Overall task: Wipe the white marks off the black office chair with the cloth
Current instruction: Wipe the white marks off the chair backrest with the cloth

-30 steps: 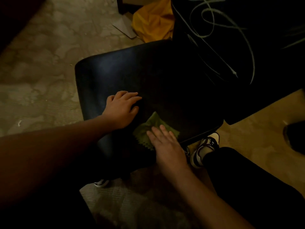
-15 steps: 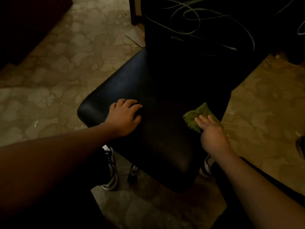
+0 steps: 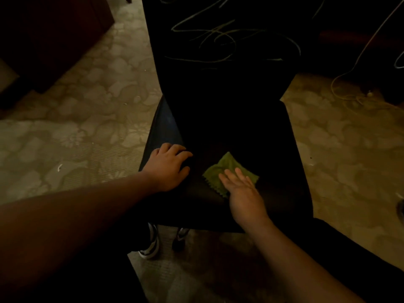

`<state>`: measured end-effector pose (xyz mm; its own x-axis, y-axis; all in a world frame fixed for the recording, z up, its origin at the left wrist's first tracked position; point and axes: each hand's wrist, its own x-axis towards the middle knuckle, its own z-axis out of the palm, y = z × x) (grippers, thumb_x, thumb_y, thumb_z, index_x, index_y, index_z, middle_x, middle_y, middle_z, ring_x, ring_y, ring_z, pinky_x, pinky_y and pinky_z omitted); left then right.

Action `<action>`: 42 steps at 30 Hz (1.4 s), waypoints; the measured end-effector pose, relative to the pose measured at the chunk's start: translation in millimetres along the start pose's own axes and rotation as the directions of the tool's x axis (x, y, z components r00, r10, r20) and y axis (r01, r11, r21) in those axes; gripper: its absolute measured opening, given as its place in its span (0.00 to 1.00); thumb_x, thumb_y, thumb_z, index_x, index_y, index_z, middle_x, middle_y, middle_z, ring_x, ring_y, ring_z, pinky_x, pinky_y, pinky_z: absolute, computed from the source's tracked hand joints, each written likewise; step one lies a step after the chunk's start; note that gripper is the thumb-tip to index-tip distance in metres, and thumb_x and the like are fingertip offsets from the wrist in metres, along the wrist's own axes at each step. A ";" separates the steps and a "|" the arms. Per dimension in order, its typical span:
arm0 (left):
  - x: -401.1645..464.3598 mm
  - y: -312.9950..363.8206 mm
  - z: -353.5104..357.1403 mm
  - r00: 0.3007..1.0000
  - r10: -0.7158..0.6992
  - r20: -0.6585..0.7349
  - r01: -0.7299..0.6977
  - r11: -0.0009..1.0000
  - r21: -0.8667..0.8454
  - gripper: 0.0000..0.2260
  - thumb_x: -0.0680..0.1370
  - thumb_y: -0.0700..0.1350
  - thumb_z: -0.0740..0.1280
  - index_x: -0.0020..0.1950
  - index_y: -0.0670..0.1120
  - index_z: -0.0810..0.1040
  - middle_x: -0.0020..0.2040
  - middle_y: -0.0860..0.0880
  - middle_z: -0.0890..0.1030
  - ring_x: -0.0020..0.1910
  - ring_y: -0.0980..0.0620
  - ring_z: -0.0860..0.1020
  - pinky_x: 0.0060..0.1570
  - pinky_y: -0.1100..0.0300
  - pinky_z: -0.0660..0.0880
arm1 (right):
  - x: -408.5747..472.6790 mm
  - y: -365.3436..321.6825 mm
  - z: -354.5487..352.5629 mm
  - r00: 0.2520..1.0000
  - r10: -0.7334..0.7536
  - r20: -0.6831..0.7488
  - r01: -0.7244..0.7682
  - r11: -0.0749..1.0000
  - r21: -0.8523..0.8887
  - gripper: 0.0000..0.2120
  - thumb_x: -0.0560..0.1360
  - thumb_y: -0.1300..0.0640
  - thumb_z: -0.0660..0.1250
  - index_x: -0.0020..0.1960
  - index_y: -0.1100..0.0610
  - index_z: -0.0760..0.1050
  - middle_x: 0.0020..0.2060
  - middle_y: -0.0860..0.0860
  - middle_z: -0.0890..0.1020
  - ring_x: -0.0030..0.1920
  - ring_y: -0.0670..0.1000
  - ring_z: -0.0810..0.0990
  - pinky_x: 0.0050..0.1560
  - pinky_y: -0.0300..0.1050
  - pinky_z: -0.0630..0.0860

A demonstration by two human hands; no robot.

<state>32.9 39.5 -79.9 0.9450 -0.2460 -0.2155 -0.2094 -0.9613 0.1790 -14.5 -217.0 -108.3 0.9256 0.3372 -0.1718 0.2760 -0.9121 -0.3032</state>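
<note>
Pressing the green cloth (image 3: 227, 172) flat at frame center, your right hand (image 3: 242, 193) has fingers extended together; your left hand (image 3: 167, 169) rests spread on the chair seat (image 3: 273, 171).

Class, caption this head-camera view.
Right hand presses green cloth flat on black chair seat; left hand steadies it.

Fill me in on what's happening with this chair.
A person is wiping a black office chair. The right hand presses a green cloth flat on the seat, while the left hand rests flat on the seat's left side. White scribbled marks remain on the backrest.
</note>
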 end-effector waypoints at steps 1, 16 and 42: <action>0.6 -1.0 -5.6 1.000 0.000 0.001 0.000 1.000 0.007 0.25 0.81 0.61 0.58 0.78 0.58 0.64 0.77 0.51 0.65 0.76 0.45 0.59 0.72 0.43 0.61 | -1.1 12.0 -4.6 1.000 -0.009 0.020 0.009 1.000 -0.010 0.37 0.77 0.68 0.58 0.81 0.47 0.52 0.80 0.46 0.53 0.81 0.50 0.45 0.80 0.48 0.43; -25.5 -42.8 -99.6 0.974 -0.101 -0.202 0.121 0.988 0.093 0.25 0.81 0.61 0.58 0.77 0.55 0.68 0.75 0.51 0.68 0.75 0.44 0.62 0.69 0.46 0.65 | 41.8 60.0 -66.4 0.930 0.339 0.144 -0.322 0.938 -0.128 0.30 0.77 0.69 0.60 0.77 0.52 0.64 0.77 0.51 0.64 0.76 0.58 0.63 0.71 0.52 0.69; -165.1 -71.7 -287.4 0.814 0.014 -0.581 0.147 0.962 0.230 0.24 0.82 0.61 0.56 0.76 0.55 0.70 0.74 0.52 0.70 0.75 0.47 0.63 0.71 0.47 0.64 | 72.5 -218.1 -269.5 0.865 -0.253 -0.434 0.388 0.885 0.257 0.29 0.79 0.71 0.54 0.76 0.52 0.66 0.77 0.49 0.65 0.78 0.49 0.60 0.79 0.47 0.56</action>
<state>-36.0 184.7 218.7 0.9120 -0.1419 0.3850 -0.1200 -0.9895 -0.0803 62.2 -56.5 198.0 0.8428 0.4213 0.3348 0.5369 -0.6166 -0.5758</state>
